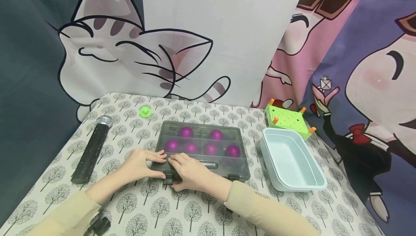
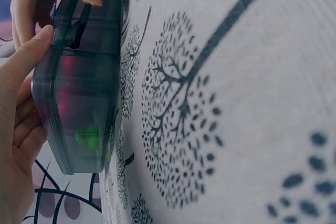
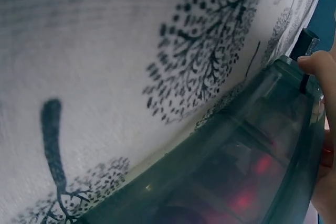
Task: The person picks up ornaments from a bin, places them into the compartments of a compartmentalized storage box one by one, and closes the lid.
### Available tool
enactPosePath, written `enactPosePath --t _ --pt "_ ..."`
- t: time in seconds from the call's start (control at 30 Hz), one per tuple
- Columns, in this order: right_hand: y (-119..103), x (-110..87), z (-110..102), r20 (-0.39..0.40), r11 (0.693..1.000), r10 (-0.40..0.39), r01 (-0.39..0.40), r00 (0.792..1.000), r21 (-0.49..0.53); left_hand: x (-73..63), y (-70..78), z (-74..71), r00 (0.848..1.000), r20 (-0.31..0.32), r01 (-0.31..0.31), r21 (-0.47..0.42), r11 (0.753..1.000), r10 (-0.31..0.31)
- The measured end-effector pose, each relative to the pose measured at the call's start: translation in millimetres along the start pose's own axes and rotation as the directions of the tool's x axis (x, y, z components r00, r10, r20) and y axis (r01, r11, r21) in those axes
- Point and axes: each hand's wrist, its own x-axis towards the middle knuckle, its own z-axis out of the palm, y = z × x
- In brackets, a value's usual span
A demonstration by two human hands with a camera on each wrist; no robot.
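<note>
A dark see-through plastic case lies on the table with its lid down. Several purple balls show through it, spread over its compartments. Both hands are at its front left part. My left hand grips the front left edge, fingers on the lid and thumb at the front beside the left latch. Close by, my right hand holds the front edge, fingertips on the lid and thumb low in front. In the left wrist view that latch sticks out from the case. The other latch is untouched.
A black microphone lies left of the case. Behind it sits a small green duck. To the right are a pale blue basin and a lime green block with orange pegs. Printed curtains hang behind the table.
</note>
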Motion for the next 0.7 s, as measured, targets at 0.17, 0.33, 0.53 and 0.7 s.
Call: enactPosePath --t 0.17,0.33,0.53,0.7 --pt "2.2 0.2 -0.4 -0.011 0.999 0.000 0.000 1.000 0.042 -0.7 -1.8 0.2 1.000 -0.007 -0.016 -0.007 1.000 0.016" --pt "4.8 -0.1 -0.3 -0.020 0.997 -0.006 0.007 1.000 0.072 -0.1 -0.9 -0.8 1.000 0.003 -0.021 -0.005 1.000 0.021" --pt "7.8 0.4 -1.2 -0.048 0.996 -0.019 0.023 0.999 0.083 1.7 1.6 -0.3 1.000 0.011 -0.005 0.009 1.000 0.005" --pt "8.8 1.2 -1.7 -0.077 0.995 -0.028 0.035 0.997 0.098 2.2 3.9 1.2 1.000 0.012 0.028 0.026 0.999 -0.028"
